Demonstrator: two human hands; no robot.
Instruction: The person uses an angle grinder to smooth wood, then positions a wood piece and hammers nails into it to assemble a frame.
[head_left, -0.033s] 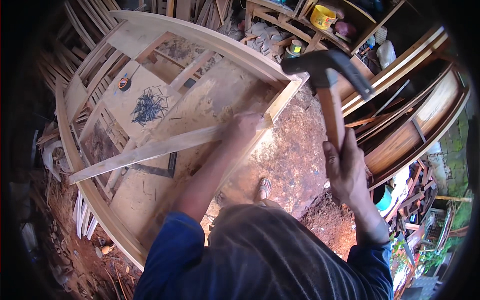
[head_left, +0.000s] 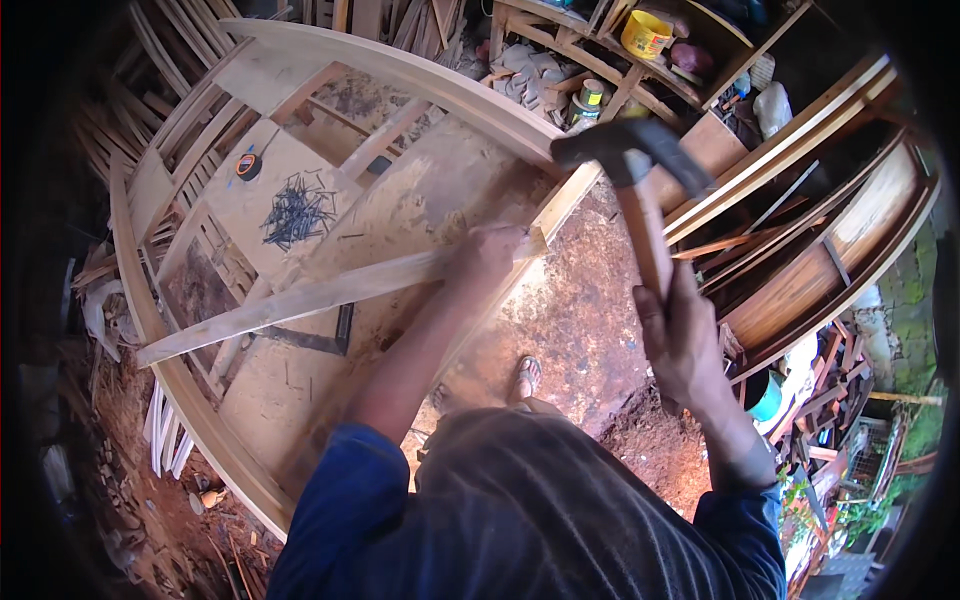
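Note:
My right hand (head_left: 684, 345) is closed round the wooden handle of a claw hammer (head_left: 645, 235). The dark hammer head is raised above the right end of a large wooden frame (head_left: 375, 55). My left hand (head_left: 490, 258) is closed on the near end of a long wooden slat (head_left: 290, 303), pressing it against the frame's right-hand rail. The slat runs across the frame to its left edge. Whether my left fingers also pinch a nail is hidden. A heap of dark nails (head_left: 299, 211) lies on a board inside the frame, beside an orange-and-black tape measure (head_left: 249, 166).
A black metal square (head_left: 325, 340) lies partly under the slat. A curved wooden piece (head_left: 830, 255) and long boards stand at the right. Shelves hold a yellow tub (head_left: 645, 35). Scrap wood (head_left: 835, 380) is piled at the lower right. My sandalled foot (head_left: 529, 376) is below.
My right hand and the hammer have shifted to the left, bringing the hammer head nearer the frame's corner. The left hand and slat have stayed put.

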